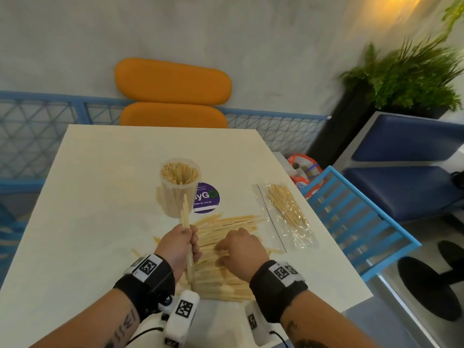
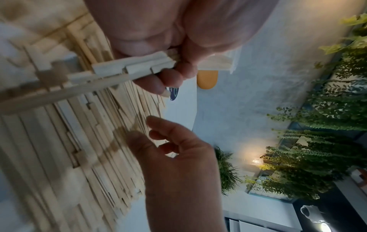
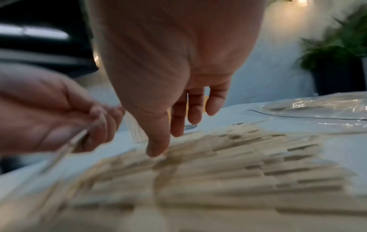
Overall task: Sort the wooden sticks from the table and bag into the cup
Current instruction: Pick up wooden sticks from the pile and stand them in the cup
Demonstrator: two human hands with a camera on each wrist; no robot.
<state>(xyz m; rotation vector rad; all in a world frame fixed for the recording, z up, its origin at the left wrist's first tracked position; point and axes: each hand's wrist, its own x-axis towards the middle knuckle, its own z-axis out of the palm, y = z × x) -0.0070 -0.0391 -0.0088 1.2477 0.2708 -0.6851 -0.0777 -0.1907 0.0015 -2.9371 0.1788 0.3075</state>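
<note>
Here left hand [image 1: 179, 243] fists upright sticks [image 1: 186, 217]; right hand [image 1: 242, 249] droops.

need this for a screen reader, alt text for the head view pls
A left hand grips a small bundle of sticks upright while the right hand reaches into a pile of sticks on a white table, near a stick-filled cup.

A purple sticker [image 1: 206, 197] lies on my bench [image 1: 100, 197]. Beyond its far edge stands an orange chair [image 1: 173, 81]. To my right are a blue chair [image 1: 356, 222] and a fern [image 1: 406, 74].
</note>
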